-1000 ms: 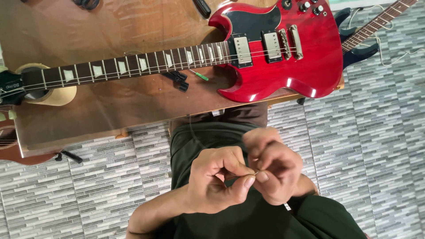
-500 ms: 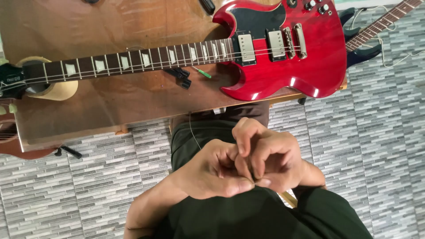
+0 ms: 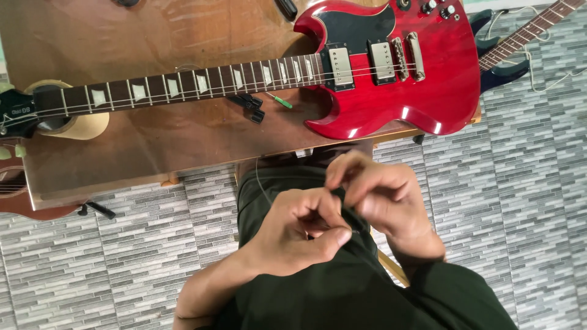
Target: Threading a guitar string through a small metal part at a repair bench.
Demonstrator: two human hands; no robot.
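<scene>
Both my hands have drawn apart slightly: left hand (image 3: 299, 235) pinches a thin guitar string (image 3: 262, 186), right hand (image 3: 379, 195) curls closed just beside, below the red electric guitar (image 3: 391, 67).

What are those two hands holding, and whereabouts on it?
A thin wire, likely a guitar string, pinched at its end between left hand and right hand.

Bare forearms, dark green clothing (image 3: 342, 293)
</scene>
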